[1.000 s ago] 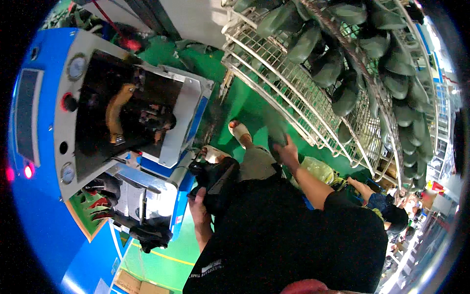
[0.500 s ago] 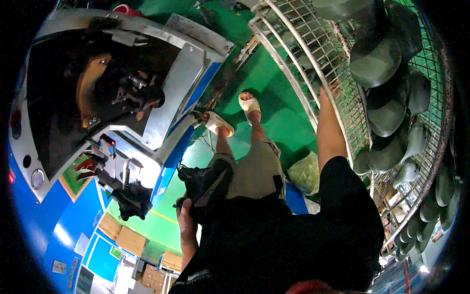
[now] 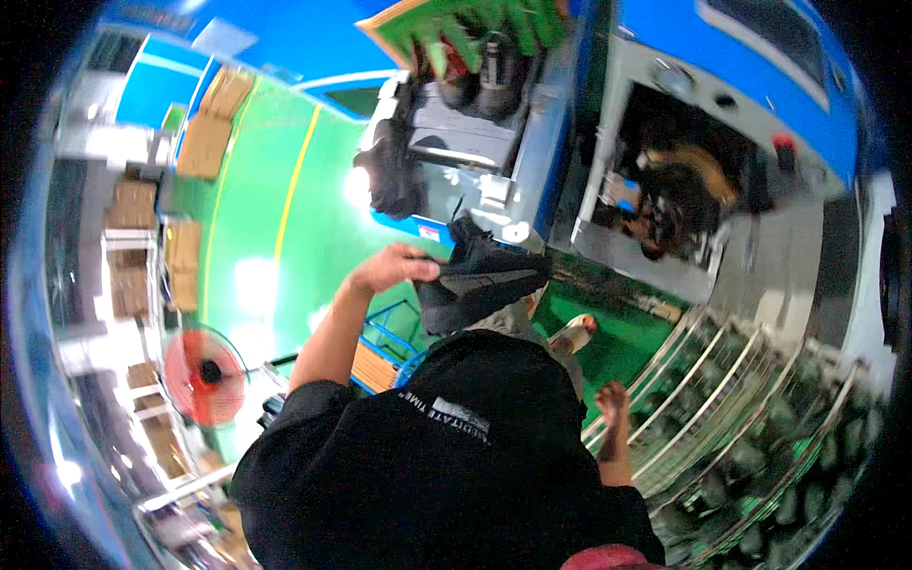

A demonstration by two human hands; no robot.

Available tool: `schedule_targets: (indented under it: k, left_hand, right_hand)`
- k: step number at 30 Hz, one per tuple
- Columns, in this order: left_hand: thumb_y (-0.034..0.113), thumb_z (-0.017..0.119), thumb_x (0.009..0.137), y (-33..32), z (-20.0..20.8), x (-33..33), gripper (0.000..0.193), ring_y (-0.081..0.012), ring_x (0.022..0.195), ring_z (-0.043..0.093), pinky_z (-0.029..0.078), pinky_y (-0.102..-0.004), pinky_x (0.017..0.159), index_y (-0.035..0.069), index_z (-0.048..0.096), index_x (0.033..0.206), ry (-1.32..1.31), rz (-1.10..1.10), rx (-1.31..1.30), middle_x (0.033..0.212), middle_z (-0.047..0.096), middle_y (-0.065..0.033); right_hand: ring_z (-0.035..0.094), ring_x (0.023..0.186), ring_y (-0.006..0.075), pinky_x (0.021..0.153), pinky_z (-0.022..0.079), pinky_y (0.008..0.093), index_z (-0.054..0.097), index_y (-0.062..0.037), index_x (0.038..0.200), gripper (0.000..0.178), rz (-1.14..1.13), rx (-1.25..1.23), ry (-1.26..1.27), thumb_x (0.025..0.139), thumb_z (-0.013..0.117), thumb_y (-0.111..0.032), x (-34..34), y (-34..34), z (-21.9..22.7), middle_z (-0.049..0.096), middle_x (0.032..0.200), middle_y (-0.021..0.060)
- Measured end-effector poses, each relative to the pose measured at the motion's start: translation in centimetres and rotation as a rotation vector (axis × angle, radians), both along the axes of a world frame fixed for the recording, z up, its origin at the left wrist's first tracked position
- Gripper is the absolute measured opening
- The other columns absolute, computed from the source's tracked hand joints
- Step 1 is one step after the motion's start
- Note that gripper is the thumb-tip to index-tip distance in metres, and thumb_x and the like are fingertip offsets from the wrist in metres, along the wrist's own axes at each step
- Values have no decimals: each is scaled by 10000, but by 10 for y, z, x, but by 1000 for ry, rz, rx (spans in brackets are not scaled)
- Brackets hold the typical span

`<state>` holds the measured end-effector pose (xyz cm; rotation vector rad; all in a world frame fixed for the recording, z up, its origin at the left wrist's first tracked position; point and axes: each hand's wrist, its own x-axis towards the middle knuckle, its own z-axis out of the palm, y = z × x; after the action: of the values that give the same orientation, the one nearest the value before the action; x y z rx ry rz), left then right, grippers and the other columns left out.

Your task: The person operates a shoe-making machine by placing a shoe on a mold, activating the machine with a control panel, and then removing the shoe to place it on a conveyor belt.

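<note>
My left hand (image 3: 394,269) grips the edge of a black shoe upper (image 3: 489,290) with a grey panel on its side, held up in front of my body. Just beyond it is a white machine table (image 3: 446,185), where more black uppers (image 3: 389,166) hang at the left edge. Dark shoes (image 3: 496,76) rest at the back of that table. My right hand (image 3: 614,404) is low on the right, beside the wire rack (image 3: 708,385), and appears to hold nothing. Its fingers are too small and blurred to read.
Several dark green shoe lasts (image 3: 750,461) fill the rack. A machine with a dark cavity (image 3: 665,199) stands ahead right. To the left are an orange fan (image 3: 204,370), a blue-framed cart (image 3: 389,347) and cardboard boxes (image 3: 204,147) beyond the green floor (image 3: 256,199).
My view has swung left, so the machines now lie ahead and to the right. My left hand has lifted the black upper forward. My right hand has come away from inside the rack.
</note>
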<state>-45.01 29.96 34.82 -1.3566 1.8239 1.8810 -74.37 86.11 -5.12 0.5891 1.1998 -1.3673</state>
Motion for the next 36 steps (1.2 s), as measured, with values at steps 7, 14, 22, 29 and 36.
schedule_targets:
  k: [7, 14, 22, 29, 36]
  left_hand:
    - [359, 746, 871, -80, -21, 47, 568, -253, 1326, 488, 363, -371, 1115, -23, 634, 1277, 294, 199, -359, 1452, 525, -130]
    - [737, 685, 716, -167, -134, 29, 725, -353, 1066, 646, 485, -478, 904, 123, 685, 1101, -646, -57, -825, 1091, 679, -172]
    - [608, 749, 723, -88, -125, 82, 587, -345, 954, 666, 535, -453, 836, 116, 691, 1038, -593, 139, -937, 988, 685, -155]
    - [664, 715, 744, 101, -80, 204, 664, -367, 938, 667, 536, -460, 831, 86, 691, 1070, -621, 303, -886, 992, 697, -153]
    - [559, 771, 712, 336, -13, 367, 522, -365, 839, 674, 522, -468, 747, 80, 717, 914, -1029, 776, -808, 838, 696, -172]
  right_hand:
    - [624, 758, 259, 603, 499, 401, 577, -64, 1314, 446, 953, 413, 554, 951, 598, -323, -16, -139, 112, 668, 1007, 135]
    - [653, 762, 170, 595, 520, 336, 486, 31, 1405, 595, 532, 181, 485, 903, 698, -207, -84, -131, 90, 694, 1058, 82]
    - [461, 509, 130, 446, 369, 286, 390, 37, 1360, 487, 818, 164, 530, 950, 599, -124, -122, -189, 138, 515, 670, 40]
    - [510, 575, 128, 500, 401, 297, 359, 49, 1485, 577, 1193, 189, 591, 981, 563, -145, -91, -212, 153, 578, 752, 47]
    - [541, 656, 128, 577, 439, 293, 404, 52, 1459, 539, 1431, 118, 704, 987, 562, -154, -95, -248, 150, 600, 847, 52]
